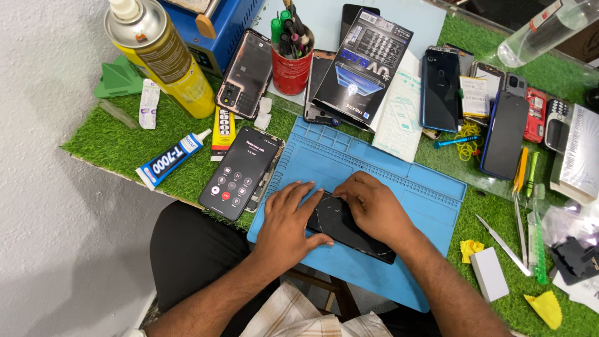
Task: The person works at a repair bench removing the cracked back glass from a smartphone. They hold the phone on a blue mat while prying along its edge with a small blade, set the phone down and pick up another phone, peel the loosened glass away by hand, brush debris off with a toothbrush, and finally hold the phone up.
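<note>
A black phone with a cracked screen [340, 228] lies on the blue work mat [368, 168]. My left hand [288, 218] rests flat on the phone's near-left end, fingers spread. My right hand [373, 203] presses on the phone's upper edge, fingertips bent at the glass. A second phone [239, 173] with a lit call screen lies just left of the mat on the green turf.
Glue tubes [170, 158], a yellow spray can [163, 56], a red cup of pens [291, 62], a dark box [365, 62], several phones [440, 90] and tweezers [502, 246] crowd the turf. A white block [490, 274] and yellow scraps lie right.
</note>
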`<action>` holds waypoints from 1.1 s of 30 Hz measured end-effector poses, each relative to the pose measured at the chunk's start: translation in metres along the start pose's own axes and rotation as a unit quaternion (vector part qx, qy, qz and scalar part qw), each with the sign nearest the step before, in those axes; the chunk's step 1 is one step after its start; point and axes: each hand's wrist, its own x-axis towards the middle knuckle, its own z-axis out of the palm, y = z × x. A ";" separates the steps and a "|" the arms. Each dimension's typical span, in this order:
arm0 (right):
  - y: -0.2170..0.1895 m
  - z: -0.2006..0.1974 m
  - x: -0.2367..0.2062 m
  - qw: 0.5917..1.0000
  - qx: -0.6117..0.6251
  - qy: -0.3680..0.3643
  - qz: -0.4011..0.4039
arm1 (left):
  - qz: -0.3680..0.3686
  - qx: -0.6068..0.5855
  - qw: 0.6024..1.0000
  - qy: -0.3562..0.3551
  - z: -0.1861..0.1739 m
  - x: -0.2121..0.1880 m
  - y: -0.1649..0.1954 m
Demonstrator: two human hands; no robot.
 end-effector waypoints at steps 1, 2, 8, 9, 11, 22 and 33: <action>0.000 0.001 -0.001 1.000 0.001 0.003 -0.010 | 0.000 0.001 1.000 0.000 0.000 0.000 0.000; 0.000 0.000 -0.001 1.000 0.002 0.006 -0.019 | 0.000 0.001 1.000 0.000 0.000 -0.001 0.001; 0.004 -0.002 0.010 0.997 -0.055 -0.043 -0.012 | -0.007 -0.005 1.000 -0.009 0.000 0.000 0.001; 0.004 -0.002 0.014 0.997 -0.061 -0.050 -0.007 | -0.006 -0.004 1.000 -0.007 0.000 0.001 0.001; 0.006 -0.004 0.024 0.995 -0.041 -0.085 0.031 | -0.008 -0.004 1.000 -0.007 0.000 0.001 0.001; 0.005 -0.004 0.027 0.985 0.033 -0.096 0.139 | -0.016 -0.005 1.000 -0.018 0.003 0.001 0.000; 0.020 -0.010 -0.062 0.973 0.024 0.186 0.137 | -0.006 0.000 1.000 -0.011 0.000 -0.001 0.000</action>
